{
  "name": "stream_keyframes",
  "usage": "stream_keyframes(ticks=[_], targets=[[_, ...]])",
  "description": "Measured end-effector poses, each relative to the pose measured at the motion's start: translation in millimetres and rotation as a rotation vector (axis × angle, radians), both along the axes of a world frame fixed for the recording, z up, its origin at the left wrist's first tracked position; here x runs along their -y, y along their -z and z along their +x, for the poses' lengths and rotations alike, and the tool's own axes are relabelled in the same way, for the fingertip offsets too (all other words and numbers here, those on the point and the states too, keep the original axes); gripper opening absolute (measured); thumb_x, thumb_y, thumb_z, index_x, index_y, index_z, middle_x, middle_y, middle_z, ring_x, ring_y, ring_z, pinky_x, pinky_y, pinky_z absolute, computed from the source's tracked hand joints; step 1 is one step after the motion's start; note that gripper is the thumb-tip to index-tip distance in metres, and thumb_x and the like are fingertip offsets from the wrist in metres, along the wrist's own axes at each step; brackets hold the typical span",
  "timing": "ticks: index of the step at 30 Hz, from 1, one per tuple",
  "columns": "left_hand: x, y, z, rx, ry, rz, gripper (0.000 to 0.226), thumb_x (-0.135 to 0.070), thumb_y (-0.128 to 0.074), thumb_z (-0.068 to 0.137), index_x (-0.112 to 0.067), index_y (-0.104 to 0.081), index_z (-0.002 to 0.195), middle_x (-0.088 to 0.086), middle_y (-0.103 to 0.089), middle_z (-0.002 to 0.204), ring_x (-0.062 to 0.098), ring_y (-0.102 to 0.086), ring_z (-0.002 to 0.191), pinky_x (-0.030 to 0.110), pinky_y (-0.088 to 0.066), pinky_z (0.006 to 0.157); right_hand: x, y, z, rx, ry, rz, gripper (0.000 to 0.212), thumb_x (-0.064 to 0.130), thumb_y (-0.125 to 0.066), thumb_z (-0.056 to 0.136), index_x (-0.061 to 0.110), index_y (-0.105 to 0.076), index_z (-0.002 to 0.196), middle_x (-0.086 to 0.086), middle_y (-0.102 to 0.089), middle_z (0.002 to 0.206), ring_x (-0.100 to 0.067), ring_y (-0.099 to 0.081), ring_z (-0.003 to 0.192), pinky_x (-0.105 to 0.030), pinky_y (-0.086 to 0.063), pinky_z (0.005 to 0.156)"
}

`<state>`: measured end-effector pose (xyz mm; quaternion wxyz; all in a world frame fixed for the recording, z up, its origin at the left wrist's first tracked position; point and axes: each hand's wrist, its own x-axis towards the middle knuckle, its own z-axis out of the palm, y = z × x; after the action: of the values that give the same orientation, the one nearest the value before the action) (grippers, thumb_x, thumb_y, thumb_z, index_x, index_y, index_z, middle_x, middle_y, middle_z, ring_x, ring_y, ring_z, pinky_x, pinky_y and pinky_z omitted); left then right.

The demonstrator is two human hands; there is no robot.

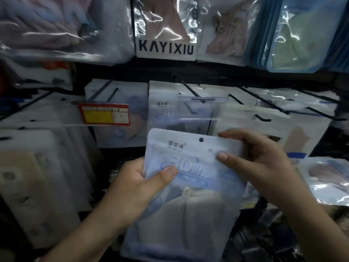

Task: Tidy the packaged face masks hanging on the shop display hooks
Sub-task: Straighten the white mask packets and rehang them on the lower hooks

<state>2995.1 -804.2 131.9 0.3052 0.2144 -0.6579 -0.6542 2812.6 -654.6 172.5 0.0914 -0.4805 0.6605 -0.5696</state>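
Both hands hold one white and blue face mask pack [190, 190] off the hooks, in front of the lower row of the display rack. The left hand [136, 188] has its grip clenched on the pack's left edge, thumb across the front. The right hand [260, 163] pinches the top right corner, just below a black hook [190, 91] carrying matching packs [162, 106] beside a red and yellow price tag [104, 115].
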Motion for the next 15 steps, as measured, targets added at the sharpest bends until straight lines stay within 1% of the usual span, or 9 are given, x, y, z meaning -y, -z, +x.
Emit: stream_keyframes(ticks=[2,4,5,6,7,9,11,13,15], targets=[[-6.4,-1.6,9.2,0.022,-0.012,0.041,0.016,-0.019,-0.078,0.073,-0.019,-0.08,0.089,0.009,-0.078,0.09,0.02,-0.075,0.082,0.025,-0.059,0.066,1.4,-2.9,1.1,-0.155,-0.047,0.046,0.025,0.035,-0.074,0.071,0.04,-0.071,0.096,0.021,-0.069,0.101,-0.002,-0.067,0.088,-0.017,-0.055,0.067],[-7.8,-9.5,19.6,0.012,-0.016,0.051,0.019,-0.016,-0.073,0.072,-0.013,-0.08,0.089,0.01,-0.078,0.093,0.022,-0.076,0.084,0.025,-0.059,0.067,0.9,-3.5,0.4,-0.249,-0.102,0.078,0.023,0.034,-0.071,0.075,0.038,-0.07,0.097,0.029,-0.067,0.092,0.002,-0.065,0.079,-0.01,-0.047,0.062],[-7.1,-16.2,24.1,0.009,-0.014,0.018,0.017,-0.017,-0.074,0.074,-0.013,-0.079,0.091,0.009,-0.078,0.094,0.021,-0.075,0.085,0.023,-0.058,0.067,0.6,-4.5,1.0,-0.305,-0.127,0.097,0.023,0.036,-0.069,0.076,0.037,-0.07,0.1,0.032,-0.066,0.091,0.004,-0.064,0.078,-0.008,-0.045,0.062],[-5.6,-23.8,28.0,0.039,-0.012,-0.059,0.016,-0.021,-0.077,0.078,-0.015,-0.078,0.093,0.006,-0.078,0.095,0.018,-0.075,0.086,0.022,-0.057,0.068,0.6,-5.3,1.0,-0.37,-0.151,0.112,0.024,0.039,-0.066,0.078,0.038,-0.07,0.102,0.035,-0.065,0.095,0.007,-0.063,0.081,-0.006,-0.044,0.065],[-3.3,-31.9,31.0,0.119,-0.003,-0.181,0.016,-0.028,-0.077,0.081,-0.02,-0.078,0.095,0.001,-0.078,0.096,0.014,-0.074,0.088,0.02,-0.056,0.069,0.9,-5.3,1.5,-0.427,-0.177,0.121,0.025,0.042,-0.063,0.079,0.04,-0.069,0.104,0.036,-0.064,0.101,0.01,-0.063,0.088,-0.005,-0.044,0.069],[-0.7,-48.1,34.6,0.395,0.046,-0.486,0.016,-0.038,-0.071,0.087,-0.03,-0.076,0.099,-0.013,-0.076,0.096,0.002,-0.071,0.089,0.019,-0.056,0.073,1.5,-4.4,3.5,-0.506,-0.223,0.13,0.028,0.046,-0.057,0.081,0.045,-0.067,0.107,0.038,-0.064,0.104,0.016,-0.058,0.098,-0.004,-0.043,0.077],[-4.1,-61.0,33.7,0.624,0.105,-0.732,0.014,-0.042,-0.063,0.093,-0.034,-0.075,0.097,-0.019,-0.074,0.09,-0.003,-0.068,0.084,0.025,-0.056,0.075,2.1,-1.7,5.6,-0.589,-0.237,0.133,0.031,0.048,-0.053,0.084,0.044,-0.067,0.112,0.041,-0.06,0.101,0.019,-0.055,0.1,-0.002,-0.041,0.081],[-10.9,-66.8,31.6,0.695,0.103,-0.88,0.017,-0.043,-0.06,0.095,-0.034,-0.073,0.087,-0.019,-0.072,0.083,-0.003,-0.066,0.077,0.029,-0.055,0.07,0.4,0.3,6.6,-0.687,-0.203,0.134,0.035,0.047,-0.05,0.088,0.039,-0.067,0.117,0.036,-0.059,0.103,0.015,-0.056,0.097,-0.001,-0.042,0.079],[-15.3,-66.5,31.3,0.656,0.026,-0.921,0.016,-0.042,-0.063,0.093,-0.034,-0.071,0.081,-0.021,-0.07,0.08,-0.004,-0.065,0.076,0.024,-0.051,0.066,-4.0,1.3,7.2,-0.803,-0.141,0.139,0.037,0.048,-0.049,0.091,0.038,-0.064,0.123,0.024,-0.064,0.104,0.005,-0.059,0.09,-0.007,-0.046,0.073]])
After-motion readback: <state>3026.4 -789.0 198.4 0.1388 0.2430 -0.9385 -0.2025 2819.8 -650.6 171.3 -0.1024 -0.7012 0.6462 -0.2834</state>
